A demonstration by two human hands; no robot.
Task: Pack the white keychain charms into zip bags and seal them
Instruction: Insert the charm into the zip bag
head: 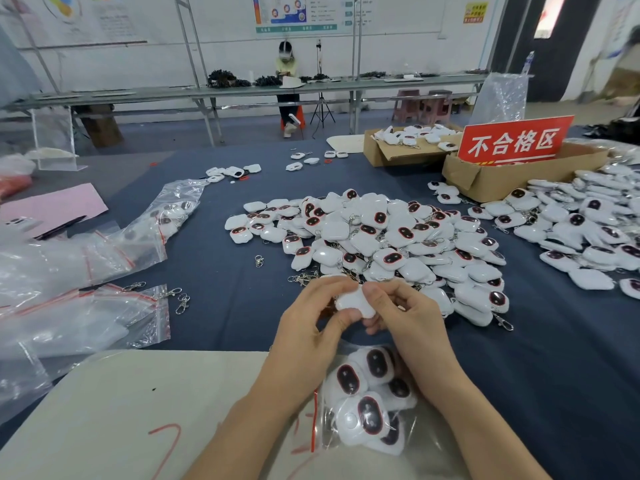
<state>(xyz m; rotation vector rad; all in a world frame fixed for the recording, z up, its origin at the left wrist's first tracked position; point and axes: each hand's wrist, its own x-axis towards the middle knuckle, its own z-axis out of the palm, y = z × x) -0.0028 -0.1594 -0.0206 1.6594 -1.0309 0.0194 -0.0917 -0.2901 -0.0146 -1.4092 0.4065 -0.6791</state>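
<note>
A white keychain charm sits between both hands just above the near table edge. My left hand pinches its left side with thumb and fingers. My right hand pinches its right side, fingers curled over the top. Below my wrists lies a clear zip bag with a red seal strip, holding several white charms with dark oval faces. A big pile of loose charms spreads just beyond my hands on the blue cloth.
Empty zip bags lie heaped at left with loose metal clasps. A second charm heap sits at right, beside cardboard boxes and a red sign. A beige board covers the near edge. A seated person works at a far bench.
</note>
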